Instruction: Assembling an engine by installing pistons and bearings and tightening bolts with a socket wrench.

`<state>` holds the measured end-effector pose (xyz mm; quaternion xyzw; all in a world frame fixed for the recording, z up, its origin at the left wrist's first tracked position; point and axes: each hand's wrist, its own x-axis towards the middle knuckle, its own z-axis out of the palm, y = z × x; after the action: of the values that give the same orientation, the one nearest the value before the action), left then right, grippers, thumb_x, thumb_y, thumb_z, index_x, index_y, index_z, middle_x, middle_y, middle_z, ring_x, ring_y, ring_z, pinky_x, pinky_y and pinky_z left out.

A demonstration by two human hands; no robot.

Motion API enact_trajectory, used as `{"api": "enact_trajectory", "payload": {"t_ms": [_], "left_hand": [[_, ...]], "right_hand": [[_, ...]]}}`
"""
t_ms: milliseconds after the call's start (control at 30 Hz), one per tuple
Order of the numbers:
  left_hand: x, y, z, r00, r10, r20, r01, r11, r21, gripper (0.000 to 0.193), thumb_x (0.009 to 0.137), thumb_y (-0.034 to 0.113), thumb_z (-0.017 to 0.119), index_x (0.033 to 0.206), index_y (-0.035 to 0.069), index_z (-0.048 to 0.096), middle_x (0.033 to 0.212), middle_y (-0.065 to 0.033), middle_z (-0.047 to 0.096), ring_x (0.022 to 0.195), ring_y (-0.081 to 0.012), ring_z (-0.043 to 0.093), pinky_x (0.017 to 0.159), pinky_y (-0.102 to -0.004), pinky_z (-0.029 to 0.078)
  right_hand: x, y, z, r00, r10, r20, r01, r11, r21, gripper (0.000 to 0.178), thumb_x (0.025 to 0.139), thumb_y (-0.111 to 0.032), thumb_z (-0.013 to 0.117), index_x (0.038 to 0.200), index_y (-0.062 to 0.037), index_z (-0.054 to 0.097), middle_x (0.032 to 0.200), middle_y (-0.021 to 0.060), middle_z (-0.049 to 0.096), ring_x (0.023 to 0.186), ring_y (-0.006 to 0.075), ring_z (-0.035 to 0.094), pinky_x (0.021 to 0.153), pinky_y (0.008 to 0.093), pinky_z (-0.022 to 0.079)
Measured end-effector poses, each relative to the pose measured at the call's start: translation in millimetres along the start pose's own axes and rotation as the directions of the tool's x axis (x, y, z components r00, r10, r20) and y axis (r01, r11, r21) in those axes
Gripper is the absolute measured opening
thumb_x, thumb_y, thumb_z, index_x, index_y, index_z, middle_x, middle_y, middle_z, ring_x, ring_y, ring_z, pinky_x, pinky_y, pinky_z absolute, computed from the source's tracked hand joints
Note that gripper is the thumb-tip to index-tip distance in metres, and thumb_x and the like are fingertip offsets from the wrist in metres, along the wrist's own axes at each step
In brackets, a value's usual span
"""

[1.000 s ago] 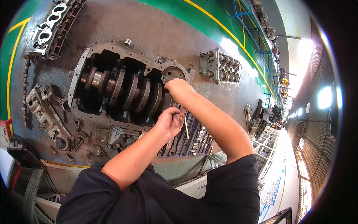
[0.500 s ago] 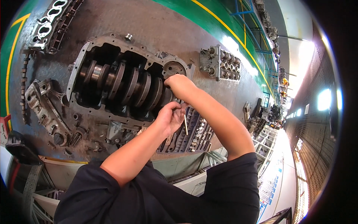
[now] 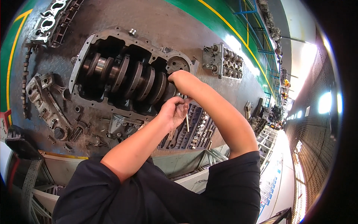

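An engine block [image 3: 78, 74] lies with its open side up, and the dark crankshaft [image 3: 135, 80] shows inside. Both hands are at the block's right end. My right hand [image 3: 181, 80] reaches over that end beside a round recess [image 3: 178, 64]; it is bent into a closed grip, with most fingers and whatever they hold out of sight. Just nearer to me is my left hand [image 3: 174, 111], its fingers curled by the end of the crankshaft; their hold is hidden. A thin pale rod [image 3: 187, 123] points toward me from beside the left fingers.
A socket tool case [image 3: 192, 136] lies below the hands. Cylinder heads stand at far right [image 3: 223, 61] and far left [image 3: 52, 22]. A camshaft [image 3: 25, 82] and a cast metal cover [image 3: 48, 106] lie left of the block, with a small metal cylinder [image 3: 132, 32] behind it.
The whole view has shifted slightly, so the block and the parts sit a little further right. Both hands stay at the same end of the block, with little visible movement.
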<state>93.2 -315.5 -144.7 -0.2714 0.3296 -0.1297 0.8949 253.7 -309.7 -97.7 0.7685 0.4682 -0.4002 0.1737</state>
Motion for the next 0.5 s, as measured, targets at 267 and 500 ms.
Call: {"api": "enact_trajectory", "payload": {"t_ms": [267,500], "left_hand": [[1.3,-1.7,-1.1,0.999,0.018,-0.030,-0.019,0.999,-0.027,0.005,0.095,0.000,0.062,0.095,-0.005,0.061,0.105,-0.0158,0.078,0.072,-0.0151,0.072,0.066,-0.0234,0.066],[4.0,-0.8,-3.8,1.000,0.020,-0.013,-0.020,1.000,-0.003,0.003,0.096,0.000,0.060,0.095,-0.004,0.060,0.106,-0.0159,0.079,0.073,-0.0153,0.073,0.064,-0.0239,0.067]], "right_hand": [[2.5,2.6,6.1,0.999,0.010,-0.051,-0.012,0.999,-0.037,0.036,0.082,0.000,0.068,0.115,-0.0055,0.081,0.105,0.0256,0.077,0.099,0.0435,0.076,0.087,0.0487,0.061],[-5.3,-0.8,0.7,0.997,-0.003,-0.077,0.004,1.000,0.017,0.038,0.084,0.001,0.065,0.119,-0.0060,0.079,0.109,0.0245,0.077,0.103,0.0429,0.075,0.088,0.0486,0.062]]}}
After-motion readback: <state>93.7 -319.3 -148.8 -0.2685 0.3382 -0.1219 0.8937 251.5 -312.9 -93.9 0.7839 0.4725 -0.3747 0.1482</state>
